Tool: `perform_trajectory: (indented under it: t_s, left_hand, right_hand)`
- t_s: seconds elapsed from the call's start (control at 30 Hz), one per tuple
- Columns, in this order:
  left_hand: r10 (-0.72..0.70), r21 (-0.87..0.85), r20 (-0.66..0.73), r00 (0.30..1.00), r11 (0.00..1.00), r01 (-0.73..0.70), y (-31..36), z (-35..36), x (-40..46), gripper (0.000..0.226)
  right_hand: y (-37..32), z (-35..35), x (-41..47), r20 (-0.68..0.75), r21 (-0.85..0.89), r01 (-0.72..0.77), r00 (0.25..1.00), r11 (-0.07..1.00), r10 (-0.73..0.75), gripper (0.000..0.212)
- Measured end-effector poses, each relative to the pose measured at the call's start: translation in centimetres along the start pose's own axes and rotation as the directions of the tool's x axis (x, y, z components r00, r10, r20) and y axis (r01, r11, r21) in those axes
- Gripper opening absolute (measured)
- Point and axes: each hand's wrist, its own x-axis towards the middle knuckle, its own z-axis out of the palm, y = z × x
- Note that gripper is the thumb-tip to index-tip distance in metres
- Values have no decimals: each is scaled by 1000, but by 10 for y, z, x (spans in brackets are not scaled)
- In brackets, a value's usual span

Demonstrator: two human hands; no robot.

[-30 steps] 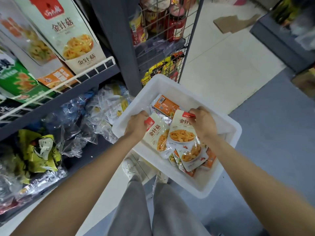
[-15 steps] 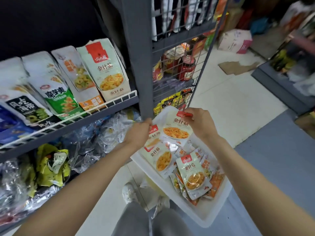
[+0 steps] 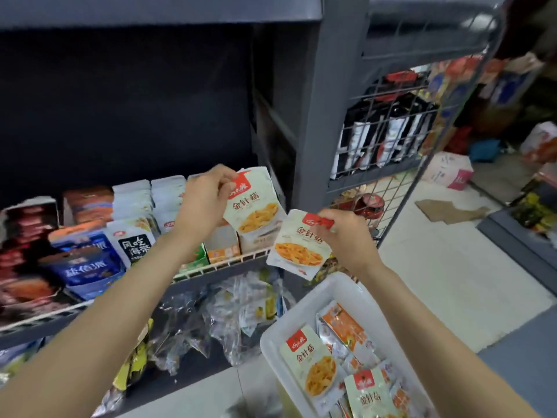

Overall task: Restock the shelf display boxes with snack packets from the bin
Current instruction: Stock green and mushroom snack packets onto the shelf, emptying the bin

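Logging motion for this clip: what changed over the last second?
Both hands rose out of the bin, each pinching a packet by its top. The left hand now holds its packet at the shelf boxes; the right hand holds its packet just below. Grips unchanged; other packets remain in the bin.

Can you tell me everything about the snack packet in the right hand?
The snack packet is a flat, shiny pouch, pale cream with a red label at its top corner, printed characters and a picture of orange-yellow strips. The right hand pinches that red corner, so the packet hangs tilted in the air, in front of the shelf edge and above the white bin. Nothing else touches it.
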Motion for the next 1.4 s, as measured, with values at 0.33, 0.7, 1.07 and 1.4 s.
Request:
perform_trajectory:
  t_s: [0.33,0.7,1.07,1.4]
  left_hand:
    - [-36,94,44,998,995,31,-31,25,70,20]
    - [114,288,257,960,939,-189,-63,60,62,32]
    - [-121,-19,222,967,992,128,-94,35,67,46]
    - [-116,-80,334,935,985,150,-98,38,71,40]
  right_hand:
    - [-35,0,40,-19,6,-18,1000,1000,18,17]
    - [-51,2,67,-63,14,0,998,1000,0,6]
    - [-75,22,125,-49,45,154,987,987,-152,11]
    - [-73,56,146,150,-242,102,987,965,-66,20]
